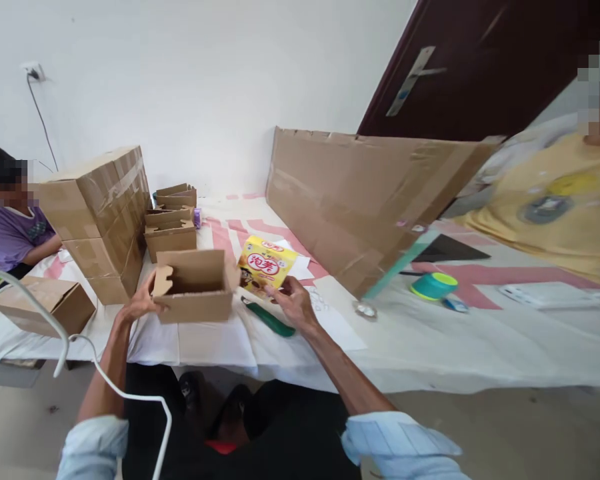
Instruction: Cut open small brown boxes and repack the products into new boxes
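Note:
An open brown cardboard box [196, 288] stands on the white-covered table [430, 347] in front of me. My left hand [141, 301] grips its left side, fingers curled on the flap. To its right, my right hand [291, 300] holds the lower edge of a yellow printed product box [267, 265], which is tilted and touches the cardboard box's right flap. A green-handled tool [269, 319] lies on the table just under my right hand.
Taped cartons [100, 213] are stacked at left, small open boxes [171, 223] behind them, one closed box [45, 305] at the table's left edge. A large cardboard sheet [360, 200] leans at right. A teal tape roll [434, 285] lies nearby. People sit at far left and right. A white cable [100, 380] hangs near me.

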The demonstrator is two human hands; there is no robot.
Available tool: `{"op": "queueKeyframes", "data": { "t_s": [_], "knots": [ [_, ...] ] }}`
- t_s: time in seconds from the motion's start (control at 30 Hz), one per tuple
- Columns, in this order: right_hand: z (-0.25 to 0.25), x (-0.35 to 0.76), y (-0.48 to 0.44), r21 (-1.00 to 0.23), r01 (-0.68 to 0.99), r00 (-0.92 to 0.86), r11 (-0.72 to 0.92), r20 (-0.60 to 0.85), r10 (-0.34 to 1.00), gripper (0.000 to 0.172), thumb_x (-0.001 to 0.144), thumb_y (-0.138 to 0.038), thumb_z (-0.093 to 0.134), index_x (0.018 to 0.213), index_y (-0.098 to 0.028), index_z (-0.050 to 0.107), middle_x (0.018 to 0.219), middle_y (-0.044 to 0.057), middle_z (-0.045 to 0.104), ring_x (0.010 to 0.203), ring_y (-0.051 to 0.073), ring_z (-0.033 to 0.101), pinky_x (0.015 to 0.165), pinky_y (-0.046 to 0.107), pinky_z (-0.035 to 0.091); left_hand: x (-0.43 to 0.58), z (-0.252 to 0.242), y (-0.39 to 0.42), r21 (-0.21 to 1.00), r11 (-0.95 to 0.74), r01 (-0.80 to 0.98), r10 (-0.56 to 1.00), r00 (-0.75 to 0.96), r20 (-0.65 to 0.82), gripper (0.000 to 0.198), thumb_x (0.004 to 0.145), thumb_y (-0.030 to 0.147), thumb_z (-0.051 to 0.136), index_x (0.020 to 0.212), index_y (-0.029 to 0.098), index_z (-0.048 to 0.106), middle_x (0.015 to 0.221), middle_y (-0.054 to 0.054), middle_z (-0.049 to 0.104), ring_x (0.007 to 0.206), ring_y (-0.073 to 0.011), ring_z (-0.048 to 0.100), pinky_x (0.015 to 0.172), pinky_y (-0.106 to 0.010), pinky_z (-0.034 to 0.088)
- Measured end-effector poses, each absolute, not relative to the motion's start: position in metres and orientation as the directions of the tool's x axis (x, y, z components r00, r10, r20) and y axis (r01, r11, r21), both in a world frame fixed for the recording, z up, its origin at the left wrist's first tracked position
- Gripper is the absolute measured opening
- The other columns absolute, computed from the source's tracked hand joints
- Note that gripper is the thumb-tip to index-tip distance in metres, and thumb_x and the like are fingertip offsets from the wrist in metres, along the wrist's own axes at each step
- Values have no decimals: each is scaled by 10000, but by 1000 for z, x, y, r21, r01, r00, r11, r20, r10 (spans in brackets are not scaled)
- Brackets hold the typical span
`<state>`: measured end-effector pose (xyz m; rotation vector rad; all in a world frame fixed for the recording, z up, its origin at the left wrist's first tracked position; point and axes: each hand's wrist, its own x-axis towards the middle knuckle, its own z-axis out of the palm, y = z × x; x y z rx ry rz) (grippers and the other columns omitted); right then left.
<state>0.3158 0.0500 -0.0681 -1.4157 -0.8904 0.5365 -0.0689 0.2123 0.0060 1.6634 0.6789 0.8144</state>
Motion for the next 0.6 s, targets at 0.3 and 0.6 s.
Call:
{"op": "queueKeyframes", "data": {
  "t_s": [0.3, 0.6],
  "knots": [
    [-67, 330, 105, -964, 215, 374, 154, 227, 899, 706, 636, -649, 923, 1127, -189, 710, 1144, 127, 802, 897, 265, 721, 783, 428, 611, -91, -1, 103, 987, -139, 80, 696, 717, 40, 1290, 578, 543, 1030, 1686, 293, 418, 1634, -156, 549, 1527, -445, 498, 1291, -531, 395],
    [-47, 250, 229, -973, 139, 79, 183, 196, 977, 715, 571, -579, 964, 1123, -187, 734, 1110, 101, 793, 914, 253, 720, 775, 390, 617, -89, -13, 91, 978, -155, 138, 785, 619, 37, 1220, 695, 596, 945, 1722, 334, 339, 1697, -126, 489, 1653, -447, 283, 1324, -568, 351]
  ]
}}
